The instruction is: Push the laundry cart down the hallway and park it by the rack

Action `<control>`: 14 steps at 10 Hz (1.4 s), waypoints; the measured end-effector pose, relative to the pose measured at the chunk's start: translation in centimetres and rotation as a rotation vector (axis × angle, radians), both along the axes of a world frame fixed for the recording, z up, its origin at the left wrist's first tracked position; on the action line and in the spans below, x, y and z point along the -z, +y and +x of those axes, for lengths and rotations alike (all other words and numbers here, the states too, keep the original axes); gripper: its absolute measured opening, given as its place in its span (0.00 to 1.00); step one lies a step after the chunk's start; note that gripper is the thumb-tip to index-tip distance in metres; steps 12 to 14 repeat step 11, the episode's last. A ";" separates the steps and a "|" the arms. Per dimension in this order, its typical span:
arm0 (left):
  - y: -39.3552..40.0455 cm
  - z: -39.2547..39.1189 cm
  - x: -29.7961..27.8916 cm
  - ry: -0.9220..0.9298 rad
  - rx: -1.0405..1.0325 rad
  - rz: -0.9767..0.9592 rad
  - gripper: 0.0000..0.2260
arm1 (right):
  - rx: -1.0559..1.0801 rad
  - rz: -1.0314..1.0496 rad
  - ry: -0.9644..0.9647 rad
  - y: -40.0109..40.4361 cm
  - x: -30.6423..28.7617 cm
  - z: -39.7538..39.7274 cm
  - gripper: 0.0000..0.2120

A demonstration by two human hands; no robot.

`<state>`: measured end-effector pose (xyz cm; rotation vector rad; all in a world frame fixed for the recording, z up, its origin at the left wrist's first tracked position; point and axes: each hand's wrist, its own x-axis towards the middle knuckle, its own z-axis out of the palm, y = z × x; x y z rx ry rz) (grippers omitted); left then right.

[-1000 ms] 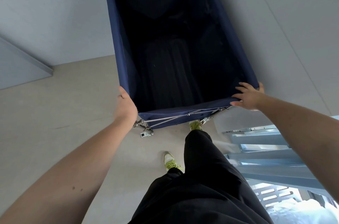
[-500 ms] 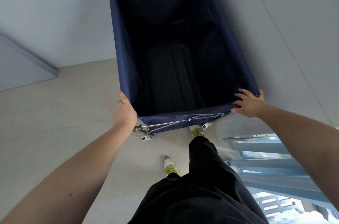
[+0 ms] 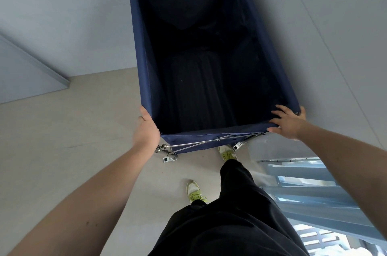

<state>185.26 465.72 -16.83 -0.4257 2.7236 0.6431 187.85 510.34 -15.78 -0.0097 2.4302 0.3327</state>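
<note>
The laundry cart (image 3: 138, 46) is a deep navy fabric bin on a metal frame, directly ahead of me, and its dark inside looks bare. My left hand (image 3: 146, 130) grips the near left corner of its rim. My right hand (image 3: 288, 122) rests on the near right corner, fingers spread over the fabric edge. Crossed metal bars and casters (image 3: 167, 154) show beneath the near end. No rack is in view.
Pale walls close in ahead and on the right (image 3: 335, 46); the cart's far end is close to the wall. A grey ledge (image 3: 41, 69) juts from the left wall. Blue-grey window slats (image 3: 303, 180) are at lower right. My legs and yellow-green shoes (image 3: 195, 192) stand behind the cart.
The cart's far end has come down into the picture and both hands sit slightly lower; my feet have stepped forward behind the cart.
</note>
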 end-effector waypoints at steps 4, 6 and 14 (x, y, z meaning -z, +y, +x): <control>0.1 0.1 0.3 -0.004 -0.011 -0.020 0.36 | -0.002 -0.004 -0.002 -0.1 0.1 0.3 0.23; 0.5 -0.2 -0.1 -0.035 -0.027 -0.076 0.37 | 0.018 -0.032 0.030 -0.1 0.1 0.2 0.24; 1.6 -0.4 -1.1 0.179 0.577 -0.404 0.28 | 0.194 -0.589 0.437 -3.0 -3.6 -0.7 0.14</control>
